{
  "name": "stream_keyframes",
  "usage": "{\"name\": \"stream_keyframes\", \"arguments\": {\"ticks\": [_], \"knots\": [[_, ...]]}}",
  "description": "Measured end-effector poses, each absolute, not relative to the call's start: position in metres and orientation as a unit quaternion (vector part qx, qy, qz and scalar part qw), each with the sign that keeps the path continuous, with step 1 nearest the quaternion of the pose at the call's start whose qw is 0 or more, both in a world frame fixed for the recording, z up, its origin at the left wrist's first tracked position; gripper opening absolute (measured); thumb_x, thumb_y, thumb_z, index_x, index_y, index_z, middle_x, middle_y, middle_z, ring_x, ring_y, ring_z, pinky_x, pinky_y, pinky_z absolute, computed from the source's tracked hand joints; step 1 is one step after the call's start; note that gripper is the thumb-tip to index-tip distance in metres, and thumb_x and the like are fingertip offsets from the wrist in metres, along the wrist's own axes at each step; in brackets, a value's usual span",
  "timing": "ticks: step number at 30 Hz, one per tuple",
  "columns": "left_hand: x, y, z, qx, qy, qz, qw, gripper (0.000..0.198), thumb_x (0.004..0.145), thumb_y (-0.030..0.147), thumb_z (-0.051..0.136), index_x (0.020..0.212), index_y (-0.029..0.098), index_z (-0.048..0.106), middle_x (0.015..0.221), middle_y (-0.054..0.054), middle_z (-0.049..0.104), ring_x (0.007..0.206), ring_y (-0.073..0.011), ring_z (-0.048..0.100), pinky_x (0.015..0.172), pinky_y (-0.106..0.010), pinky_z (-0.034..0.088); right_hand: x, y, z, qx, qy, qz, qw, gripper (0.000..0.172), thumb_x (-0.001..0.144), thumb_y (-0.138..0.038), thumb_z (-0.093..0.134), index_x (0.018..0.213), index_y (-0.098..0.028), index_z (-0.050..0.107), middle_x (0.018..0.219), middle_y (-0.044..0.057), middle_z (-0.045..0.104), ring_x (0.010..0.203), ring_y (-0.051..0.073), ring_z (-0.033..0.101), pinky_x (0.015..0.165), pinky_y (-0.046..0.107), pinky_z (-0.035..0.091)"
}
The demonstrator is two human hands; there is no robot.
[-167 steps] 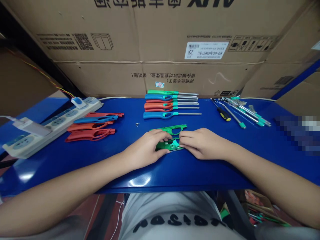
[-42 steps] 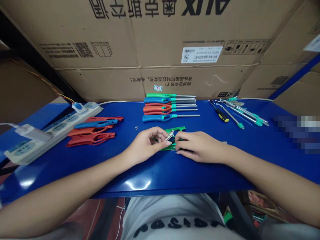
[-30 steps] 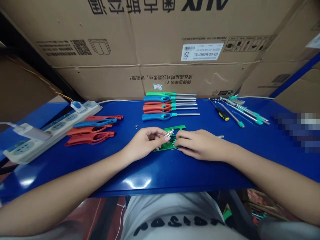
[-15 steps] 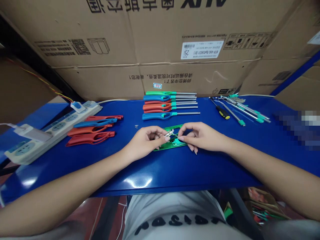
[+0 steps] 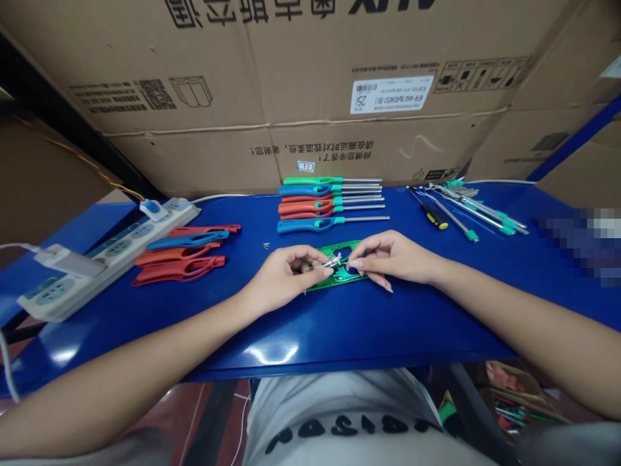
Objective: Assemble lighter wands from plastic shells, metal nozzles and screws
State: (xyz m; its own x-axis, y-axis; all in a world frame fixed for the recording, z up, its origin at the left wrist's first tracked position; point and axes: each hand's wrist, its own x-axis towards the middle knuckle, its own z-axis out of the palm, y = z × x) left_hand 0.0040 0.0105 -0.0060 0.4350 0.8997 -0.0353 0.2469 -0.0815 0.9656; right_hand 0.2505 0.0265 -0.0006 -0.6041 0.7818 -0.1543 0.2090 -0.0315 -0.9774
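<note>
In the middle of the blue tabletop lies an opened green lighter handle shell (image 5: 330,248), with a teal trigger part (image 5: 344,275) and dark inner pieces showing inside it. My left hand (image 5: 284,275) pinches a small silvery lighter part (image 5: 334,261) between thumb and fingers, just over the shell. Over the shell's right end is my right hand (image 5: 398,257), thumb and forefinger pressed together beside the silvery part. What those fingertips grip, perhaps something thin, is too small to make out. Both hands partly cover the shell.
Several assembled lighters (image 5: 310,224) lie stacked behind my hands. Red and blue handle shells (image 5: 182,270) sit at left, beside a white power strip (image 5: 114,252). A black-yellow screwdriver (image 5: 433,217) and metal lighter tubes (image 5: 485,210) lie at right. Tiny screws (image 5: 266,245) rest behind my left hand.
The silvery part has tipped slightly and its end sits a little lower and to the right. My right fingertips have shifted slightly right. The whole view has moved a little.
</note>
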Motion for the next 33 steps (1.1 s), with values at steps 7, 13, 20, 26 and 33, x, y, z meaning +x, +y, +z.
{"name": "stream_keyframes", "arguments": {"ticks": [7, 13, 20, 26, 33], "knots": [[0.0049, 0.0094, -0.0074, 0.686, 0.434, 0.308, 0.496, 0.027, 0.077, 0.036, 0.077, 0.092, 0.014, 0.072, 0.068, 0.002, 0.061, 0.057, -0.0094, 0.05, 0.054, -0.022, 0.041, 0.2485, 0.0255, 0.0013, -0.375, -0.667, 0.594, 0.25, 0.036, 0.082, -0.046, 0.075, 0.089, -0.011, 0.068, 0.046, -0.007, 0.053, 0.034, 0.004, 0.042, 0.033, 0.017, 0.031], [0.0064, 0.0068, -0.0087, 0.709, 0.434, 0.314, 0.458, 0.026, 0.077, 0.036, 0.077, 0.092, 0.014, 0.073, 0.069, 0.001, 0.06, 0.059, -0.0096, 0.048, 0.056, -0.022, 0.038, 0.2456, 0.0243, 0.0031, -0.38, -0.655, 0.606, 0.245, 0.035, 0.081, -0.046, 0.076, 0.087, -0.013, 0.065, 0.046, -0.008, 0.052, 0.035, 0.004, 0.041, 0.031, 0.017, 0.028], [0.0054, 0.0065, -0.0087, 0.708, 0.435, 0.315, 0.459, 0.027, 0.078, 0.036, 0.077, 0.092, 0.014, 0.073, 0.069, 0.001, 0.06, 0.06, -0.01, 0.047, 0.057, -0.022, 0.039, 0.2461, 0.0244, 0.004, -0.383, -0.654, 0.604, 0.245, 0.035, 0.083, -0.046, 0.074, 0.088, -0.013, 0.063, 0.046, -0.009, 0.051, 0.034, 0.004, 0.04, 0.031, 0.016, 0.027], [0.0053, 0.0071, -0.009, 0.709, 0.431, 0.316, 0.461, 0.026, 0.078, 0.036, 0.077, 0.092, 0.014, 0.073, 0.071, 0.001, 0.061, 0.06, -0.0101, 0.048, 0.057, -0.023, 0.039, 0.2461, 0.0248, 0.0037, -0.384, -0.654, 0.604, 0.243, 0.036, 0.083, -0.047, 0.074, 0.088, -0.014, 0.062, 0.045, -0.009, 0.05, 0.034, 0.004, 0.04, 0.031, 0.016, 0.027], [0.0058, 0.0072, -0.0089, 0.712, 0.431, 0.314, 0.456, 0.026, 0.078, 0.037, 0.077, 0.091, 0.015, 0.075, 0.072, 0.0, 0.064, 0.061, -0.0107, 0.05, 0.057, -0.023, 0.04, 0.2461, 0.0245, 0.0039, -0.388, -0.658, 0.598, 0.241, 0.034, 0.083, -0.045, 0.074, 0.089, -0.014, 0.063, 0.045, -0.009, 0.05, 0.034, 0.004, 0.04, 0.031, 0.017, 0.028]]}}
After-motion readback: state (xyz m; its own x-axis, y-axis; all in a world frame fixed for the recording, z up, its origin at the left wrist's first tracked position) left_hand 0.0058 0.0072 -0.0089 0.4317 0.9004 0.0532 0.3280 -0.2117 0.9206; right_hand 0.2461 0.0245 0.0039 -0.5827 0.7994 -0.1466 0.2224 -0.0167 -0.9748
